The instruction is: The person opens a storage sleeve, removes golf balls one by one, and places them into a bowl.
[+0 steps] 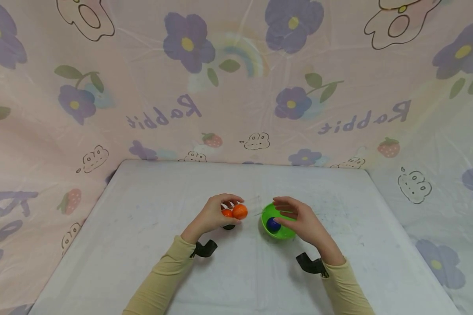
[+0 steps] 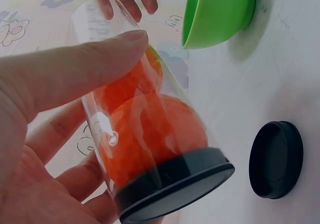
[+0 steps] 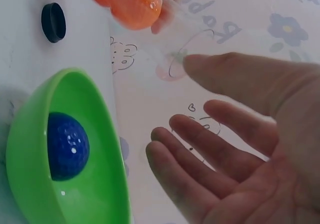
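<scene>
My left hand (image 1: 210,215) grips a clear plastic tube (image 2: 95,24), thumb on one side and fingers round the other. Inside the tube two orange balls (image 2: 155,134) are stacked, and a black cap (image 2: 180,179) closes its lower end. The tube's upper end is uncapped and leans toward the right. My right hand (image 1: 304,221) hovers over the green bowl (image 1: 284,234), fingers parted and relaxed, with nothing in its grasp. In the bowl lies a blue dimpled ball (image 3: 69,146), like a golf ball.
A second black cap (image 2: 276,159) lies on the white table (image 1: 150,271), hollow side up, between the tube and the bowl. Patterned cloth (image 1: 236,96) rises behind the table and at both sides. Each wrist carries a black camera mount (image 1: 206,248).
</scene>
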Available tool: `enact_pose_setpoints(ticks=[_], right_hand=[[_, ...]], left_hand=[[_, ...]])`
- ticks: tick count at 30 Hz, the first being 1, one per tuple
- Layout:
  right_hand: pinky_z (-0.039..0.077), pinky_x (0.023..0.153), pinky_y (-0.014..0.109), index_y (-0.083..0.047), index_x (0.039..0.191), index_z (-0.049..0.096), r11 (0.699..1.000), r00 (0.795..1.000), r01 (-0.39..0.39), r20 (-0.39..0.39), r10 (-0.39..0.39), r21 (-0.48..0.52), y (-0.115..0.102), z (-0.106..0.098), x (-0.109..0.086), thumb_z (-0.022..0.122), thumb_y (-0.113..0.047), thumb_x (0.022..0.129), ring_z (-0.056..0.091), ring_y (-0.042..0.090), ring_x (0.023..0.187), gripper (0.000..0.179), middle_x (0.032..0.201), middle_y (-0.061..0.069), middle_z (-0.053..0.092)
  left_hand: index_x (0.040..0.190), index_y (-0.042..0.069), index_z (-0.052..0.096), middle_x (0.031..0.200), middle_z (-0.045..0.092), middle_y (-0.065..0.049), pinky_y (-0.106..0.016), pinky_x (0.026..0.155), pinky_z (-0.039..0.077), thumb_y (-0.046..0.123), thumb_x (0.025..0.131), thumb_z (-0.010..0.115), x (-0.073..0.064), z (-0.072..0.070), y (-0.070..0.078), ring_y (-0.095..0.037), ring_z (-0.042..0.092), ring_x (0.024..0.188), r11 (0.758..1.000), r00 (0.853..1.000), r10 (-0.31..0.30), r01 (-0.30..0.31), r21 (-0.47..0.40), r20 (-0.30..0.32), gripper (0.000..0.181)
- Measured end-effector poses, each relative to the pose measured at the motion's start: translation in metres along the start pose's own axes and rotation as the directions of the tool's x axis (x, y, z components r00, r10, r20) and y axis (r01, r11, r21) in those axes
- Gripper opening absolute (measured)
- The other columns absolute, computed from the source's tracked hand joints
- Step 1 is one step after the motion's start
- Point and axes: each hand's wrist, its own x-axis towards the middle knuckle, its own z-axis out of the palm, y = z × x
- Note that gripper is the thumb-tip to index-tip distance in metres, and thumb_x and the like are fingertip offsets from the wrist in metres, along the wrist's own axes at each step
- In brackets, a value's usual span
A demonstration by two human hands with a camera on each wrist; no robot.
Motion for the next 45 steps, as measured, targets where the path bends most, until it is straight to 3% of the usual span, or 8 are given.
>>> enact_pose_setpoints(ticks=[11, 20, 26, 31, 38, 40, 45], right_hand=[[0.043, 0.085, 0.044, -0.008, 0.122, 0.048, 0.997, 0.999, -0.037, 0.020, 0.036, 0.064, 0.000, 0.013, 0.008, 0.064, -0.003, 0.080, 0.051, 0.036, 0.106, 0.045, 0.118, 0.014, 0.052], [0.047, 0.079, 0.028, -0.010, 0.123, 0.049, 0.994, 0.998, -0.056, 0.016, 0.055, 0.095, 0.004, 0.022, 0.013, 0.064, -0.008, 0.081, 0.054, 0.036, 0.101, 0.045, 0.116, 0.011, 0.053], [0.049, 0.074, 0.028, -0.012, 0.119, 0.052, 0.989, 0.995, -0.096, 0.006, 0.096, 0.115, 0.004, 0.027, 0.015, 0.066, -0.012, 0.080, 0.057, 0.029, 0.097, 0.041, 0.111, 0.010, 0.054], [0.049, 0.073, 0.028, -0.012, 0.117, 0.053, 0.985, 0.994, -0.110, -0.001, 0.111, 0.133, 0.004, 0.027, 0.015, 0.066, -0.011, 0.080, 0.058, 0.027, 0.096, 0.039, 0.111, 0.010, 0.054], [0.050, 0.073, 0.029, -0.011, 0.118, 0.052, 0.980, 0.996, -0.089, -0.017, 0.093, 0.181, 0.002, 0.025, 0.014, 0.064, -0.007, 0.081, 0.056, 0.031, 0.098, 0.039, 0.113, 0.012, 0.052], [0.050, 0.073, 0.029, -0.010, 0.117, 0.052, 0.979, 0.996, -0.085, -0.023, 0.090, 0.187, 0.002, 0.025, 0.014, 0.064, -0.006, 0.081, 0.055, 0.032, 0.099, 0.038, 0.112, 0.012, 0.052], [0.049, 0.074, 0.029, -0.009, 0.118, 0.052, 0.973, 0.995, -0.085, -0.029, 0.093, 0.214, 0.004, 0.024, 0.014, 0.064, -0.006, 0.080, 0.055, 0.033, 0.100, 0.039, 0.112, 0.013, 0.052]], left_hand=[[0.105, 0.026, 0.061, 0.094, 0.058, 0.007, -0.032, 0.074, 0.044, 0.022, 0.061, 0.082, -0.002, -0.001, -0.001, -0.015, 0.051, 0.085, 1.000, 1.000, 0.001, -0.002, 0.016, 0.016, 0.048], [0.104, 0.027, 0.062, 0.093, 0.057, 0.006, -0.033, 0.073, 0.044, 0.017, 0.062, 0.081, -0.003, 0.002, -0.001, -0.019, 0.052, 0.084, 1.000, 1.000, -0.004, 0.004, 0.007, 0.028, 0.047], [0.105, 0.024, 0.062, 0.094, 0.058, 0.005, -0.033, 0.073, 0.044, 0.017, 0.063, 0.081, -0.004, 0.003, 0.003, -0.025, 0.052, 0.086, 1.000, 0.999, 0.009, -0.010, 0.010, 0.039, 0.046], [0.106, 0.023, 0.062, 0.094, 0.058, 0.006, -0.031, 0.071, 0.044, 0.020, 0.062, 0.081, -0.004, 0.004, 0.003, -0.020, 0.052, 0.084, 1.000, 1.000, 0.006, -0.007, 0.013, 0.019, 0.048], [0.102, 0.008, 0.063, 0.094, 0.061, -0.010, -0.038, 0.070, 0.045, 0.013, 0.061, 0.082, -0.010, -0.008, 0.038, -0.029, 0.054, 0.083, 0.999, 0.999, -0.028, 0.027, -0.040, -0.023, 0.046], [0.101, 0.006, 0.064, 0.093, 0.061, -0.010, -0.040, 0.070, 0.045, 0.014, 0.060, 0.082, -0.008, -0.007, 0.036, -0.029, 0.054, 0.082, 0.998, 0.999, -0.032, 0.030, -0.046, -0.031, 0.046], [0.099, 0.014, 0.065, 0.093, 0.062, 0.003, -0.032, 0.069, 0.046, 0.023, 0.057, 0.084, -0.002, -0.003, 0.017, -0.017, 0.053, 0.081, 0.999, 0.998, -0.044, 0.044, -0.006, -0.036, 0.047]])
